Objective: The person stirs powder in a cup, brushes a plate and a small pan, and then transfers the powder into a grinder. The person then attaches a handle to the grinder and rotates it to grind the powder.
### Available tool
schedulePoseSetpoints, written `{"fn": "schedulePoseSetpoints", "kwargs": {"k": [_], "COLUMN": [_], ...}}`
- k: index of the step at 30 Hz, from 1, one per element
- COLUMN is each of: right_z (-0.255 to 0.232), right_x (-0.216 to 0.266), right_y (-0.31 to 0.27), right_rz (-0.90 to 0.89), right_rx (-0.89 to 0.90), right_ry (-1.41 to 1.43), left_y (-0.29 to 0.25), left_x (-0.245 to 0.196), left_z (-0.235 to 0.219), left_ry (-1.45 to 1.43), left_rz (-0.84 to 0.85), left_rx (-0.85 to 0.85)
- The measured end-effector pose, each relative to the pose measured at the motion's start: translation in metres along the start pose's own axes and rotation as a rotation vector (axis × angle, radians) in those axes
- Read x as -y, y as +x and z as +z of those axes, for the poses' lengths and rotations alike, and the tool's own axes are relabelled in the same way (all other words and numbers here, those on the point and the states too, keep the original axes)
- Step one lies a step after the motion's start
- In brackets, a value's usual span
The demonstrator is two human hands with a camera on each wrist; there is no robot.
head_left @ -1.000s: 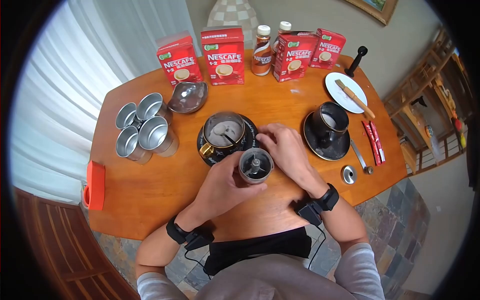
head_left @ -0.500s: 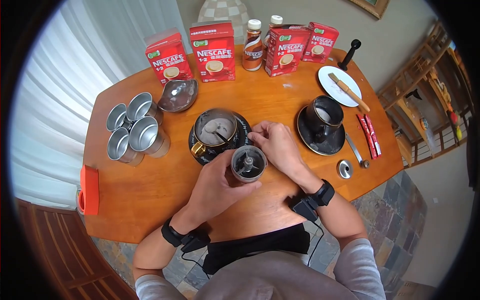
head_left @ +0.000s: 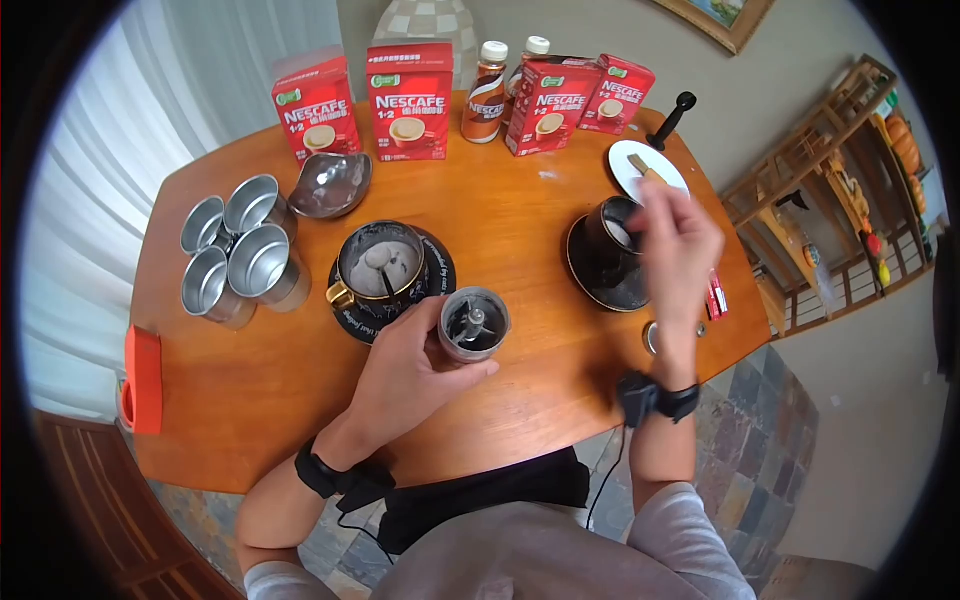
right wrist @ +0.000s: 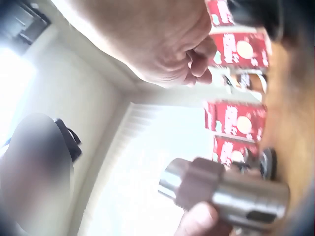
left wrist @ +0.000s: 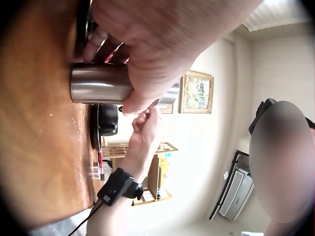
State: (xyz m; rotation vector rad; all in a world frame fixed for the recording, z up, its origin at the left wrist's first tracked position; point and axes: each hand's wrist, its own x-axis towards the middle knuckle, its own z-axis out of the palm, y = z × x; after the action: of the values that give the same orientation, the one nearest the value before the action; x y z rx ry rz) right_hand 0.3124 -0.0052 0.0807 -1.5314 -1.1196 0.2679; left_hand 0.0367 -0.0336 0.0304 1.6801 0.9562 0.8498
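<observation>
My left hand [head_left: 405, 365] grips a hand coffee grinder [head_left: 458, 345] upright near the table's front. Its top is uncovered, with a central shaft and dark residue inside; the left wrist view shows its metal cylinder [left wrist: 101, 86] close to the tabletop. My right hand [head_left: 682, 245] is raised and blurred over the right side, with loosely curled fingers and nothing visible in them. Beyond it a wooden brush [head_left: 640, 163] lies on a white plate [head_left: 622, 165], its handle partly hidden. A black cup [head_left: 350, 245] with greyish powder and a spoon stands left of the grinder.
A second black cup [head_left: 605, 235] on a saucer sits beside the right hand. Several metal cups [head_left: 265, 262], a dark bowl [head_left: 332, 185] and an orange holder [head_left: 146, 380] occupy the left. Red Nescafe boxes [head_left: 410, 105] and bottles [head_left: 485, 105] line the back.
My right hand has left the saucer's edge by the powder-filled cup and swung right, rising over the far-right items. The left hand keeps its grip on the grinder. The head view has shifted right.
</observation>
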Motion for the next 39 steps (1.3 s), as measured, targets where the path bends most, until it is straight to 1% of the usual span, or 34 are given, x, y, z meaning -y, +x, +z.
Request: {"fn": "schedulePoseSetpoints", "kwargs": {"k": [1, 3, 6, 9, 10, 14, 16, 19, 23, 25, 26, 28, 31, 33, 34, 37, 38, 39], "right_z": [-0.02, -0.049, -0.067, -0.069, -0.069, -0.062, -0.058, -0.05, -0.039, -0.036, -0.037, -0.039, -0.036, -0.023, -0.014, 0.013, 0.022, 0.031], "right_x": [-0.007, -0.038, -0.088, -0.103, -0.109, -0.128, -0.118, -0.089, -0.1, -0.103, -0.101, -0.088, -0.045, -0.007, 0.014, 0.042, 0.051, 0.059], "right_y": [0.019, 0.048, 0.066, 0.072, 0.073, 0.069, 0.065, 0.056, 0.056, 0.058, 0.057, 0.054, 0.044, 0.026, 0.013, -0.016, -0.02, -0.021], "right_rz": [0.003, 0.024, 0.008, 0.134, 0.126, 0.121, 0.135, 0.286, 0.285, 0.264, 0.21, 0.092, -0.042, -0.083, -0.066, -0.287, -0.381, -0.477], "right_rx": [-0.062, -0.008, 0.208, 0.433, 0.46, 0.434, 0.417, 0.467, 0.51, 0.519, 0.467, 0.37, 0.182, 0.183, 0.252, 0.574, 0.634, 0.692], "right_ry": [-0.136, -0.488, -0.812, -0.798, -0.765, -0.715, -0.681, -0.649, -0.539, -0.504, -0.551, -0.64, -0.541, -0.406, -0.289, -0.014, -0.056, -0.099], "left_y": [0.0, -0.001, -0.001, -0.002, -0.002, -0.002, -0.002, -0.001, -0.002, -0.002, -0.002, -0.002, -0.004, -0.004, -0.003, -0.004, -0.004, -0.004], "left_x": [0.001, 0.003, 0.002, 0.007, 0.0, 0.002, 0.002, 0.005, 0.006, 0.001, 0.0, 0.007, 0.01, 0.012, 0.01, 0.005, 0.003, 0.001], "left_z": [0.0, 0.0, -0.001, -0.001, -0.003, -0.003, -0.003, -0.002, -0.001, -0.003, -0.004, -0.002, 0.0, 0.001, 0.001, -0.002, -0.002, -0.002], "left_ry": [0.0, 0.005, 0.039, 0.018, 0.024, 0.041, 0.037, 0.032, 0.028, 0.032, 0.033, -0.006, -0.019, -0.007, -0.007, -0.017, 0.006, 0.028], "left_rz": [0.007, 0.026, 0.01, 0.002, -0.052, -0.016, -0.022, -0.013, 0.002, -0.039, -0.059, -0.013, 0.011, 0.05, 0.052, 0.038, 0.086, 0.092], "left_rx": [-0.003, -0.006, 0.006, 0.004, 0.02, 0.013, 0.011, 0.006, 0.001, 0.026, 0.036, 0.019, 0.003, -0.017, -0.01, 0.021, 0.014, 0.043]}}
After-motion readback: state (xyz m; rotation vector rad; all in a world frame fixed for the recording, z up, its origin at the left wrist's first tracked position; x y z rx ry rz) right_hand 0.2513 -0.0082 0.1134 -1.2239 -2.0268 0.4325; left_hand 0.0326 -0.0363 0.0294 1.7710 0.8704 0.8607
